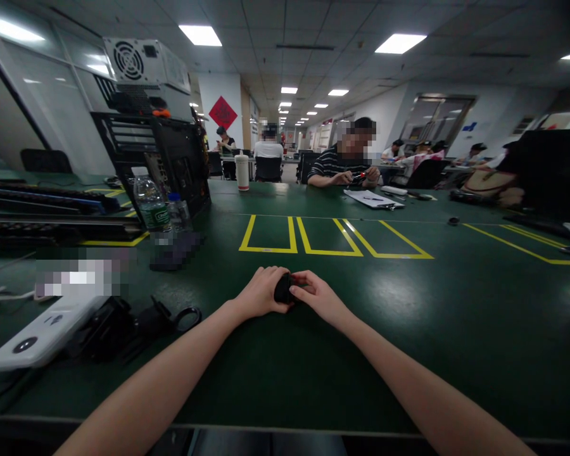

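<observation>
Between my two hands, low over the green table [247, 380], is a small black object [282, 289] whose kind I cannot make out. My left hand [262, 292] is wrapped round its left side, fingers over the top and thumb below. From the right, my right hand [319, 296] closes thumb and fingers at the object's right edge. Whether the fingertips pinch the object itself or a small part of it is hidden. Yellow tape outlines [330, 253] lie on the table just beyond my hands.
At left are a white power strip [42, 329], black parts [109, 323], a water bottle [149, 199] and a black computer case [180, 158]. A white cup [242, 171] and a clipboard [373, 199] stand farther back. Across the table sits a person in a striped shirt [330, 163].
</observation>
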`<state>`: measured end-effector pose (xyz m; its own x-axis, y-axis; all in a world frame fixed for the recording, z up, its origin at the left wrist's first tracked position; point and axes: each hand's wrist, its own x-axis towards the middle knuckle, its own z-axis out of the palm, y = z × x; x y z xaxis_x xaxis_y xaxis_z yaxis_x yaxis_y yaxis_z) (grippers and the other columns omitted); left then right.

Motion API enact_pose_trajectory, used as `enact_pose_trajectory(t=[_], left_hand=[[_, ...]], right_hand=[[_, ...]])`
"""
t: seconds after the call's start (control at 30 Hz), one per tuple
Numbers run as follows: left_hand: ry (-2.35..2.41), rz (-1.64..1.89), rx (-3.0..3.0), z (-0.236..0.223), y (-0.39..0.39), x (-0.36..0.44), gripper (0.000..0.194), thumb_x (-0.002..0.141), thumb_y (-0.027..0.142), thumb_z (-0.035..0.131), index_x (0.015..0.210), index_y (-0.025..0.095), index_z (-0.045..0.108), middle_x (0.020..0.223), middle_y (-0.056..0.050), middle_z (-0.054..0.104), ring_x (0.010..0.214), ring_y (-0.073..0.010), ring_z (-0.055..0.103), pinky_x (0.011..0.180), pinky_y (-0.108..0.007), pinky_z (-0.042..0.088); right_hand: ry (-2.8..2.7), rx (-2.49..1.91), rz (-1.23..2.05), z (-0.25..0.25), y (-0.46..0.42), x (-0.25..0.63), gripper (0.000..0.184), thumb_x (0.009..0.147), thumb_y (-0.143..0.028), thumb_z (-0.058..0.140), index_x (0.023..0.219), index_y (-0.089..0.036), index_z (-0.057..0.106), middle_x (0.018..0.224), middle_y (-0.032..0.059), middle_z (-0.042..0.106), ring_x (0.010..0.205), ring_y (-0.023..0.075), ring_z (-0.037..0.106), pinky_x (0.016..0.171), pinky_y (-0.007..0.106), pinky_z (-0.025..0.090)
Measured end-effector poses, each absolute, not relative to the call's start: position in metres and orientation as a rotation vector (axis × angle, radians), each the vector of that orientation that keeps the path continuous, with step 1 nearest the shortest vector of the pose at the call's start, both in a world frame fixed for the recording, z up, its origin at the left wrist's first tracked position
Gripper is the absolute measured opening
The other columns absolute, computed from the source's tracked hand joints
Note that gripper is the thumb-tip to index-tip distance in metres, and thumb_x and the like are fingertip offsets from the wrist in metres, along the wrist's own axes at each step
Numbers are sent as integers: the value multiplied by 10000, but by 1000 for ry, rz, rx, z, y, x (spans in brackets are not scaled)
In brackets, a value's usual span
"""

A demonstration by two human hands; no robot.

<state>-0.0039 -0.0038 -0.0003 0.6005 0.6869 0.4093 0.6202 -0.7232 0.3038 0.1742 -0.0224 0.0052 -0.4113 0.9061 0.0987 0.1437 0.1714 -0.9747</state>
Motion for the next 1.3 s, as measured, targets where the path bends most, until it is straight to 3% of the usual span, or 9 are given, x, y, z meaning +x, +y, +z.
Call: enact_pose_trajectory(t=[0.17, 0.37, 0.57, 0.8, 1.03, 1.3], left_hand=[[1117, 773, 2701, -1, -2, -4, 546, 600, 354, 670, 1056, 180, 427, 996, -70, 548, 902, -249, 513, 769, -356, 363], [1102, 765, 2694, 2, -4, -5, 549, 612, 375, 665, 1066, 184, 424, 1019, -73, 542, 918, -250, 509, 775, -357, 363], [1092, 740, 2678, 5, -6, -5, 531, 618, 365, 666, 1060, 188, 432, 1021, -70, 542, 925, -246, 508, 783, -359, 359], [1090, 730, 2650, 5, -6, -5, 553, 606, 328, 674, 1077, 186, 424, 1022, -70, 538, 926, -250, 510, 781, -367, 357], [1078, 716, 2636, 10, -8, -4, 570, 620, 323, 669, 1110, 195, 409, 1042, -67, 530, 943, -250, 502, 789, -364, 353], [1114, 722, 2644, 9, -9, -2, 573, 610, 293, 667, 1110, 195, 406, 1041, -66, 521, 932, -246, 492, 791, -364, 351]], right_hand=[[-1723, -846, 1370, 4, -24, 176, 294, 704, -207, 635, 947, -210, 469, 1017, 8, 526, 989, 180, 547, 866, 361, 447], [-1700, -874, 1332, 2, -22, 174, 185, 757, -260, 575, 901, -200, 478, 934, 8, 536, 892, 165, 575, 800, 351, 474], [-1731, -1011, 1332, 1, -19, 175, 255, 776, -297, 545, 995, -190, 469, 1003, 37, 534, 936, 183, 549, 832, 391, 460], [-1770, -930, 1407, 10, -23, 179, 284, 732, -245, 606, 975, -219, 461, 1048, 18, 511, 945, 185, 555, 836, 392, 467], [-1745, -993, 1350, 10, -23, 176, 211, 762, -311, 564, 919, -208, 468, 987, 20, 523, 862, 178, 574, 781, 390, 485], [-1725, -968, 1418, 17, -26, 176, 230, 743, -253, 586, 922, -185, 461, 987, 26, 523, 940, 194, 551, 832, 399, 462]])
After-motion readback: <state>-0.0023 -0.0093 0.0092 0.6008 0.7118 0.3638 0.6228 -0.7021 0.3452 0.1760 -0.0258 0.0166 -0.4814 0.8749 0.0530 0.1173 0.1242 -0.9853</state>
